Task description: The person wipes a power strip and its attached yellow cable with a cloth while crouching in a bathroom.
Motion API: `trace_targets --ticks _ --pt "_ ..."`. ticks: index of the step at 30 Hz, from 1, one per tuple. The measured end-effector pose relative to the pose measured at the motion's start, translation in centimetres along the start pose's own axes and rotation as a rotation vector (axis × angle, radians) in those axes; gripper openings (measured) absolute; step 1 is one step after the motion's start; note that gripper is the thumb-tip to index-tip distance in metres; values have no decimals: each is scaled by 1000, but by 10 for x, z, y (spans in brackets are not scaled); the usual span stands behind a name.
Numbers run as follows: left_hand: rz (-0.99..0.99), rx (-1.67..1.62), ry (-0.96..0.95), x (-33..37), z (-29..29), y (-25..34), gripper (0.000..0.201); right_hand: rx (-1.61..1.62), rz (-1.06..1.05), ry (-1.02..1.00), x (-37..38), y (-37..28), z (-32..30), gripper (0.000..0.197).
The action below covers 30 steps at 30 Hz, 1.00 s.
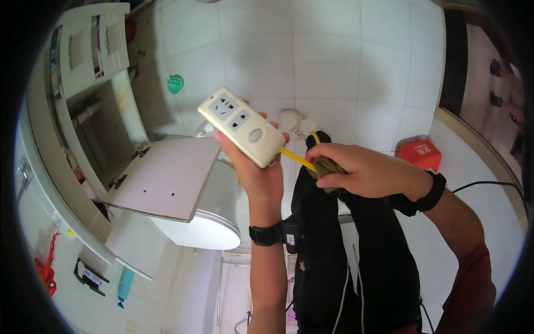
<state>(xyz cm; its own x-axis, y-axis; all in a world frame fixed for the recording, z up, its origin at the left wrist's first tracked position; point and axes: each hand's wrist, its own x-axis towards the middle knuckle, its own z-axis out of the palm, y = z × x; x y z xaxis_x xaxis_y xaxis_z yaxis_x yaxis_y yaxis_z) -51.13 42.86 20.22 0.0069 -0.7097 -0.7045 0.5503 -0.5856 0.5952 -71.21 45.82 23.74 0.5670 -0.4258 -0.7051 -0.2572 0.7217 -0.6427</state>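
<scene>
In my left hand (257,167) lies a cream power strip (242,125), its sockets and oval switch facing up. The fingers wrap round its underside and far edge. A yellow cord (297,159) runs from the strip's lower right end to my right hand (350,170). That hand is closed round a crumpled olive-green cloth (327,170), pinched about the cord close to the strip. Beyond the cloth, more yellow cord shows near my foot. Black bands circle both wrists.
To the left, a white cabinet has an open door (167,175) beside a white toilet (217,211). A green round object (175,84) lies on the tiled floor (256,50). At right stand a red container (420,155) and a black cable (486,183). My black-clad legs (384,245) are below.
</scene>
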Motion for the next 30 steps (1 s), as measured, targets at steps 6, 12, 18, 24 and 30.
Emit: trace_targets --ticks 6,12,18,24,30 --pt "-12 5 90 18 30 28 70 74 -22 46 42 -51 -1 33" --pt "-7 -83 135 72 20 60 66 111 -64 186 71 -52 -11 24" --pt "69 -257 318 110 15 70 64 -72 -86 203 98 -59 -29 24" --pt "161 -454 386 115 5 63 63 20 2 19 141 -102 -60 25" --pt "103 -326 386 102 35 64 68 -75 -21 -47 156 -123 -66 26"
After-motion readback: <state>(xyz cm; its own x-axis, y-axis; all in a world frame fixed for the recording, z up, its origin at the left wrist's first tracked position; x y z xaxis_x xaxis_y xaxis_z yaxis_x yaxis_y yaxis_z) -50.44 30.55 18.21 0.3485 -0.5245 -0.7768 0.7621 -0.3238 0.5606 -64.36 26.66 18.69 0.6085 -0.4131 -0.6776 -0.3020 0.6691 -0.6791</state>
